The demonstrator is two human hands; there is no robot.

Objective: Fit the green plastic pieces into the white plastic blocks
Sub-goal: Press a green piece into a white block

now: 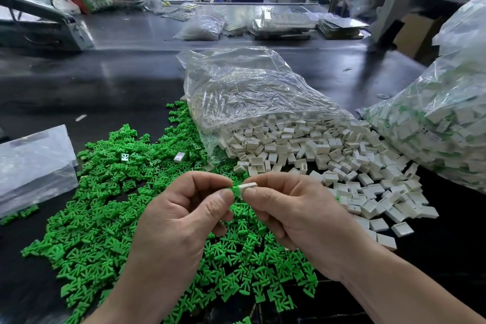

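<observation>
My left hand (184, 208) pinches a small green plastic piece (237, 191) between thumb and forefinger. My right hand (292, 208) pinches a white plastic block (248, 186) that meets the green piece end to end. Both are held above a wide heap of loose green pieces (110, 208) on the dark table. To the right lies a heap of loose white blocks (315, 155), spilling out of a clear plastic bag (244, 92).
A second clear bag (441, 123), filled with white blocks showing green inside, leans at the right edge. A flat empty plastic bag (34, 160) lies at the left. One white block (179, 157) sits among the green pieces. More bags, trays and a machine stand far back.
</observation>
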